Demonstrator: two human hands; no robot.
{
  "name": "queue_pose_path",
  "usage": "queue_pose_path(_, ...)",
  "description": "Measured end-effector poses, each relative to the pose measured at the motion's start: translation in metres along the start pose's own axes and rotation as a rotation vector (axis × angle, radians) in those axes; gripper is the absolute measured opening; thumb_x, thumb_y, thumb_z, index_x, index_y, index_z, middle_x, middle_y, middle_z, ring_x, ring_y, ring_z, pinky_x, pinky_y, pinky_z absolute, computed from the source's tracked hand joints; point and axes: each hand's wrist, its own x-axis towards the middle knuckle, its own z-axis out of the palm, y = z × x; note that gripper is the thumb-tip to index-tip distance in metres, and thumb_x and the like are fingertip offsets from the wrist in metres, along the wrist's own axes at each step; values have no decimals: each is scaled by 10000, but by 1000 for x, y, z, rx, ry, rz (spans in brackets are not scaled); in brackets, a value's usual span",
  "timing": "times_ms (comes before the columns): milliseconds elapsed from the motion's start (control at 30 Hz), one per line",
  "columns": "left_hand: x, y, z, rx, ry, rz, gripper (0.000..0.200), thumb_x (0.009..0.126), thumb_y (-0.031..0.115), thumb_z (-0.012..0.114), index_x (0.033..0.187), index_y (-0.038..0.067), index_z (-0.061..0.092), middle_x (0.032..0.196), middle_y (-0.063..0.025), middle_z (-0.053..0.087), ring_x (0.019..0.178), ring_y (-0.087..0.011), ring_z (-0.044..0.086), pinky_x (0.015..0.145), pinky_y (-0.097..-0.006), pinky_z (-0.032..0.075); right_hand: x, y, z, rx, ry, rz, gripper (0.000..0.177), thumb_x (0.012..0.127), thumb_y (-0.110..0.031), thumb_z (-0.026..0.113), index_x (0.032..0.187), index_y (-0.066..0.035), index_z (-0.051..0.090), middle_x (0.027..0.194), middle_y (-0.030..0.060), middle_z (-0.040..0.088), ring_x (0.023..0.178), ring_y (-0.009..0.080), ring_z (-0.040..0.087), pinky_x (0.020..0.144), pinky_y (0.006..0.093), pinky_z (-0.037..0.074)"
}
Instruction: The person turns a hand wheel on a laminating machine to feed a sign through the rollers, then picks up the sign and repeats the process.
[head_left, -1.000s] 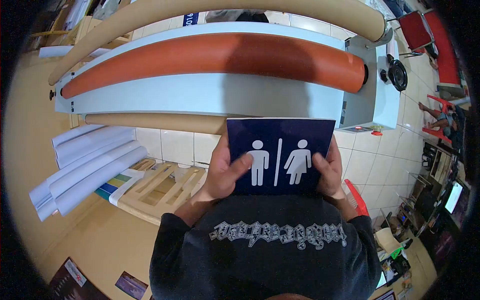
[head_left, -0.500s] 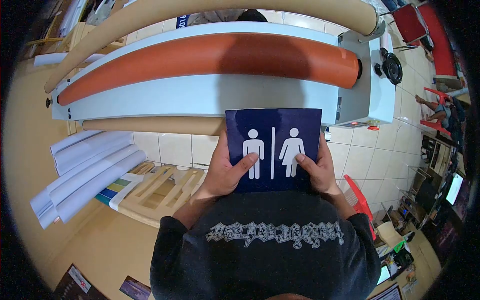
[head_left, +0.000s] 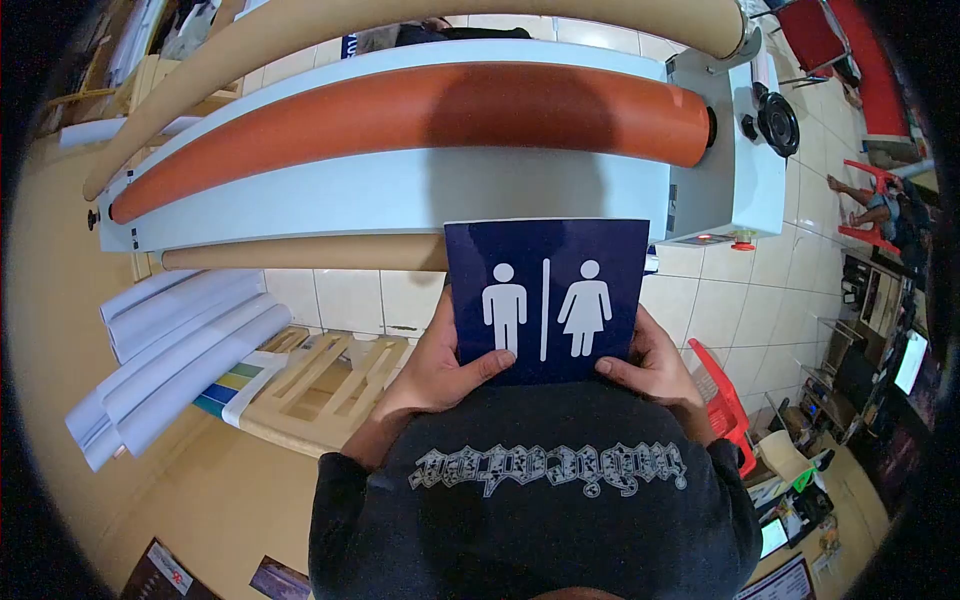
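A square dark-blue restroom sign (head_left: pixel 545 300) with white man and woman figures and a white line between them is held up in front of my chest. My left hand (head_left: pixel 437 358) grips its left edge, thumb on the front below the man figure. On the other side, my right hand (head_left: pixel 655 360) grips the lower right edge, its thumb near the woman figure's feet. The fingers of both hands are partly hidden behind the sign. Just beyond the sign stands a pale laminating machine (head_left: pixel 320 200) with a long orange roller (head_left: pixel 370 115).
A brown cardboard tube (head_left: pixel 450 25) spans the machine's far side, with a black handwheel (head_left: pixel 777 124) at its right end. White paper rolls (head_left: pixel 185 350) lean over a wooden rack (head_left: pixel 320 385) at left. A red plastic chair (head_left: pixel 722 400) is at right; a seated person (head_left: pixel 880 212) is farther off.
Both thumbs have slid down the sign, from over the figures to near their feet. The sign sits slightly closer to the camera, and the view has shifted a little.
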Motion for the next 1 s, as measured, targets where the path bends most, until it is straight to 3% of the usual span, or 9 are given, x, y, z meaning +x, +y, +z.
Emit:
queue_pose_path(200,-1,0,0,-26,-3,11,903,788,186,769,1440,25,165,1329,-145,443,1247,-221,428,1060,-380,344,-2,0,0,11,6,21,682,841,24,658,1421,15,299,1310,146,521,1203,194,515,1013,342,421)
queue_pose_path(267,-3,1,-2,-22,-77,-30,932,835,142,709,1481,-6,52,1440,-172,311,1339,-229,301,1111,-362,230,-4,-4,-1,2,3,81,656,844,11,662,1406,21,322,1297,144,534,1195,192,521,1011,342,424)
queue_pose_path(467,-5,-2,-6,25,-145,50,980,816,102,699,1484,-6,-10,1461,-184,263,1363,-239,252,1122,-371,206,-5,0,-4,28,-40,97,587,853,-7,657,1366,34,375,1260,146,568,1163,191,544,997,340,437)
queue_pose_path(767,-3,-1,-6,27,-132,-62,996,816,115,684,1486,-5,-43,1488,-213,226,1383,-270,232,1130,-388,196,-4,-1,-6,8,-55,118,577,848,-5,659,1357,25,388,1242,138,579,1141,183,556,984,332,444)
queue_pose_path(1000,-2,-2,-7,15,-167,-13,991,823,120,677,1485,-8,-50,1484,-215,230,1381,-274,235,1128,-387,201,-3,-2,-4,61,-33,118,585,836,-8,679,1349,23,400,1242,132,581,1129,184,561,979,333,447)
